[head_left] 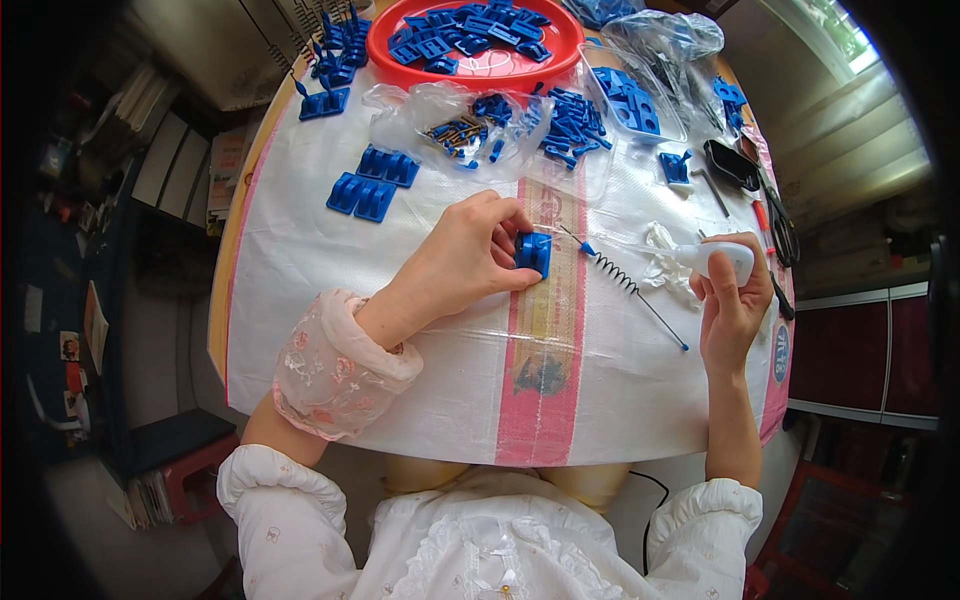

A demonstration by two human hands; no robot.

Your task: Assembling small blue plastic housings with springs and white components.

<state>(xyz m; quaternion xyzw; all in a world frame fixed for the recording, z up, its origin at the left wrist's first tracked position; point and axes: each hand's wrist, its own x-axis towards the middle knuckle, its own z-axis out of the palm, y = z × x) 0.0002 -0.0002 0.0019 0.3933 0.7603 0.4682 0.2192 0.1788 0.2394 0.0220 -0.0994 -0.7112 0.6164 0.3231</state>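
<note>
My left hand [465,250] pinches a small blue plastic block [533,254] against the table, over the printed stripe of the cover. In my right hand [733,300] is a white squeeze bottle [722,262], gripped at its body, its thin nozzle pointing left toward the block but apart from it. Between the hands lies a black coil spring [617,275] with straight wire ends, a blue cone at its upper end and a small blue tip at its lower end. Crumpled white tissue [668,268] lies beside the bottle.
A red basin [476,58] of blue parts stands at the back. Plastic bags [455,125] hold small blue and brass-coloured pieces. Two blue ribbed blocks [361,197] sit left. A clear tub [632,100], a black tray [731,166] and scissors [784,232] line the right side.
</note>
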